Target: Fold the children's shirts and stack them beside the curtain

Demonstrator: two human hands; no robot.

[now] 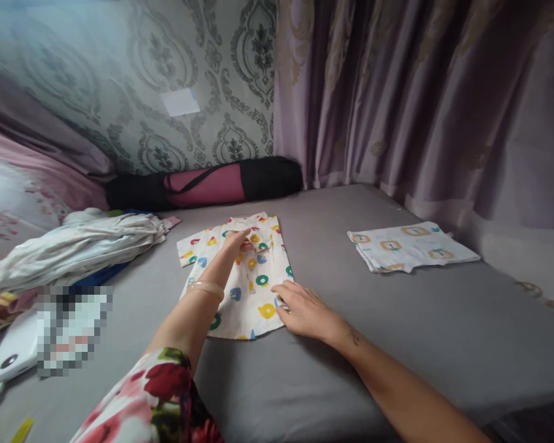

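Fabric is being arranged, by judgement, along the right side of a small printed shirt (247,317); the shirt is laid out on a grey sheet (332,381), with its collar (249,219) at the far end and its hem nearest the viewer. The left sleeve (190,249) is spread outward; the right sleeve appears to be turned inward over the chest, though its outline is partly covered. The upper chest is touched by the left hand (240,239); its fingertips are partly hidden, so whether cloth is gripped cannot be told. The lower right edge is met by the right hand (307,309), with fingers loosely curled; a pinch on the edge cannot be confirmed. A folded cloth (409,246) is seen well apart to the right; a heap of clothes (83,246) is seen to the left. For any next move, a light, flat hold at the chest would be called for, judging by the thin fabric; the side edge would need to be guided evenly, so that creases and skewing are avoided.
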